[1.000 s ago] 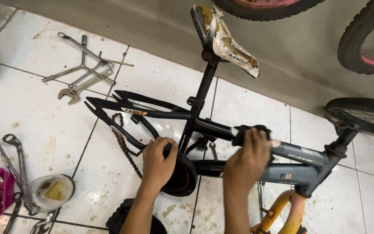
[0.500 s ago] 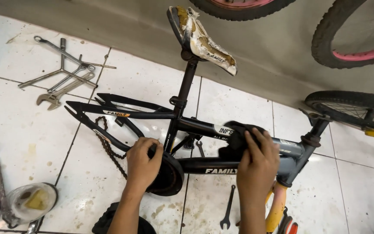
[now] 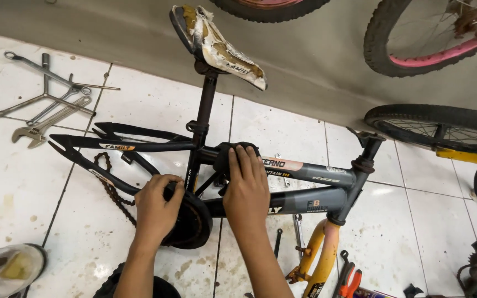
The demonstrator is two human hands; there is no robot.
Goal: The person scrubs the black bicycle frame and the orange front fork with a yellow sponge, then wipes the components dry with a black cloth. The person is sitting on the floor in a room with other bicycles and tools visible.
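Observation:
A small black and grey bicycle frame [image 3: 310, 172] lies on the white tiled floor, with no wheels, a worn torn saddle [image 3: 219, 45] and a yellow fork [image 3: 321, 259]. My left hand [image 3: 155, 212] grips the black chain cover [image 3: 191, 223] at the crank. My right hand [image 3: 247, 187] presses flat on a black pedal [image 3: 227, 154] that lies against the frame's top tube. A rusty chain [image 3: 114, 187] hangs loose under the rear stays.
Spanners and a cross wrench [image 3: 45, 102] lie on the tiles at left. A bag-covered tub [image 3: 6, 267] sits bottom left. Red-handled pliers [image 3: 350, 278] lie bottom right. A spanner [image 3: 298, 232] rests under the frame. Bicycle wheels [image 3: 443, 129] crowd the right and top.
The view has shifted a little, so the frame sits higher and further right. My right hand has gone from curled round the pedal to flat on it. My left hand stays at the chain cover.

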